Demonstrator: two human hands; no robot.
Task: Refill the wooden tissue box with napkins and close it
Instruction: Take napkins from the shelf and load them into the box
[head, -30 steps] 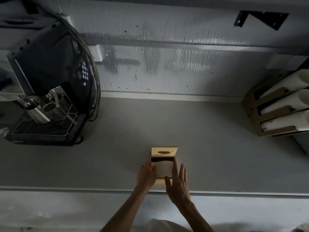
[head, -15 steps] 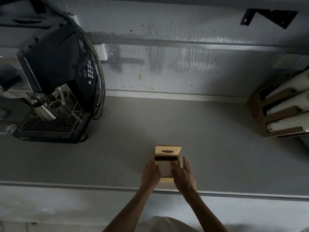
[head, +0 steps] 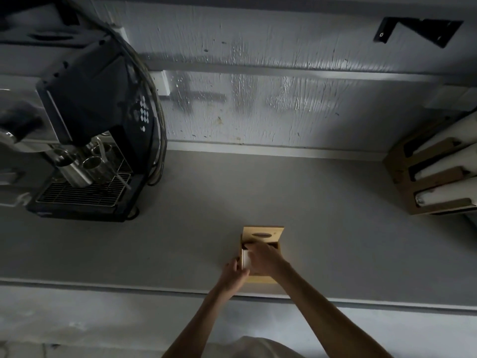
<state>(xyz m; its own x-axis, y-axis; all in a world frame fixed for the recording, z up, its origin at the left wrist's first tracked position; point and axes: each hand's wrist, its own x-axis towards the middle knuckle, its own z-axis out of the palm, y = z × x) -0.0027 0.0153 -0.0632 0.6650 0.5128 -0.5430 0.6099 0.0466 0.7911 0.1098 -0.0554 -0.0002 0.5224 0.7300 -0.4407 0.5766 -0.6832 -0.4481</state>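
Note:
The wooden tissue box [head: 260, 279] stands on the grey counter near its front edge, its hinged lid [head: 263, 235] tipped up and back, the oval slot facing me. White napkins [head: 246, 259] fill the open box. My left hand [head: 233, 276] presses against the box's left side. My right hand [head: 263, 259] lies flat over the napkins, fingers reaching to the box's far left corner and covering most of the stack.
A black espresso machine [head: 87, 140] with steel cups on its drip grid stands at the back left. A cardboard holder with white rolls [head: 436, 174] leans at the right. The counter's front edge [head: 129, 288] runs just below the box.
My right hand has slid from the box's right side across onto the napkins. My left hand has dropped slightly along the left side. The camera view has shifted a little.

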